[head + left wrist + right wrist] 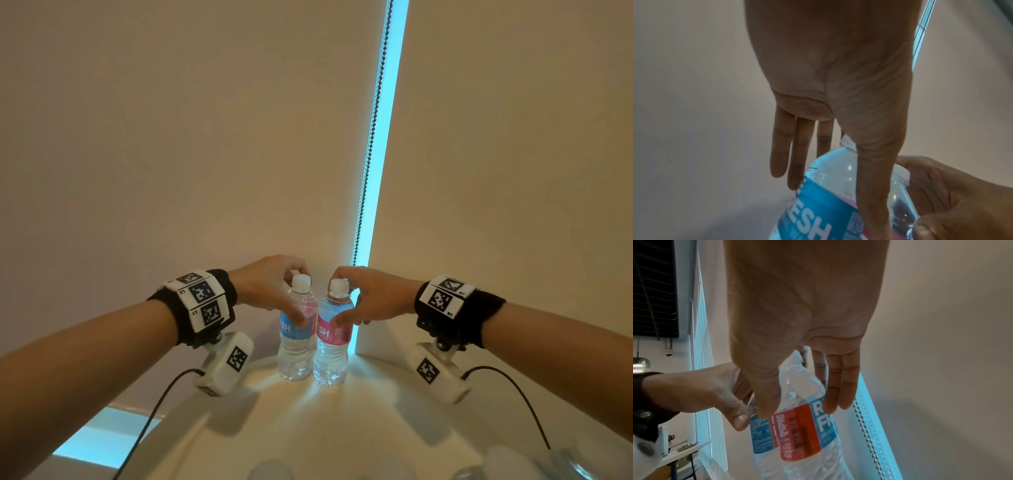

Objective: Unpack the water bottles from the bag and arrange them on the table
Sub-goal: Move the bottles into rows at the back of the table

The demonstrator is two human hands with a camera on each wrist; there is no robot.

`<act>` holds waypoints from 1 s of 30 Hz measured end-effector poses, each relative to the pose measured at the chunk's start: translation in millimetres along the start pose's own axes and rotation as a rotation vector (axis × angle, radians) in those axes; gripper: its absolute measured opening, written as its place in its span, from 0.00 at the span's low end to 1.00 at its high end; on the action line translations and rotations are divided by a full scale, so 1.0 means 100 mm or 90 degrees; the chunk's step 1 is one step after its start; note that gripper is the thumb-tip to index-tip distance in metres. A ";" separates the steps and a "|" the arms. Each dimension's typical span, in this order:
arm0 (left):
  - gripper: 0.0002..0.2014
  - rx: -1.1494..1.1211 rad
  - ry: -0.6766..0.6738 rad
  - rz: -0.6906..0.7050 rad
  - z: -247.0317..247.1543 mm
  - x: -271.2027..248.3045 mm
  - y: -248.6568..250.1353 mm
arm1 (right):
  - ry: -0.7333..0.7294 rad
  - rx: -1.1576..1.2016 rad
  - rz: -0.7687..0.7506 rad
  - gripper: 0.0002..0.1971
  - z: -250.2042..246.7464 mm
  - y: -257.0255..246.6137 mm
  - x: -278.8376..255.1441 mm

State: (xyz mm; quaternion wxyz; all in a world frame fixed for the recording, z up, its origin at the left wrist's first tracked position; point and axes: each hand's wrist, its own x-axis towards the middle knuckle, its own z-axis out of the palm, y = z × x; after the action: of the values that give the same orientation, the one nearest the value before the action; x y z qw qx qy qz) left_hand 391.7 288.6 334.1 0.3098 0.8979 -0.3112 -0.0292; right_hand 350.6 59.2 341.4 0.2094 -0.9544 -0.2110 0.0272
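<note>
Two clear water bottles with white caps stand upright side by side on the white table, near its far edge. The left bottle has a blue label. The right bottle shows a pink label in the head view and red and blue in the right wrist view. My left hand holds the left bottle at its shoulder, thumb on the front, fingers behind. My right hand holds the right bottle the same way, thumb on one side, fingers on the other. No bag is in view.
Beige roller blinds rise right behind the bottles, with a bright gap and a bead chain between them. Blurred clear objects lie at the near right of the table. Black cables hang from both wrist cameras.
</note>
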 end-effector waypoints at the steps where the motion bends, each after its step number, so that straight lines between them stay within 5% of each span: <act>1: 0.29 0.005 0.003 0.000 0.00 -0.01 -0.01 | -0.001 0.003 0.003 0.25 0.00 -0.01 -0.01; 9: 0.30 -0.007 0.049 -0.029 -0.17 -0.26 -0.03 | 0.033 0.027 0.057 0.29 -0.23 -0.01 -0.21; 15: 0.19 -0.063 0.152 -0.042 -0.53 -0.74 -0.12 | 0.132 -0.012 0.080 0.14 -0.78 0.19 -0.69; 18: 0.24 -0.078 0.188 -0.020 -0.70 -1.12 -0.18 | 0.189 -0.059 0.107 0.06 -1.02 0.35 -1.08; 25: 0.05 0.143 0.351 0.068 -0.80 -1.85 -0.55 | 0.225 -0.016 0.156 0.20 -1.12 0.59 -2.24; 27: 0.06 0.062 0.321 0.040 -0.80 -2.03 -0.68 | 0.209 0.084 0.127 0.19 -0.98 0.53 -2.57; 30: 0.11 -0.127 0.264 0.021 -0.66 -2.33 -0.61 | 0.186 0.222 0.069 0.38 -0.67 0.41 -2.95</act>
State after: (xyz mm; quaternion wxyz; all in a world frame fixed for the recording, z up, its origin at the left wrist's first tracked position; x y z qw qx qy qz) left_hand 253.1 496.4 319.7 0.4548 0.8444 -0.2516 0.1302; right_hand 107.2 -122.5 374.8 0.3978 -0.9075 -0.1192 -0.0636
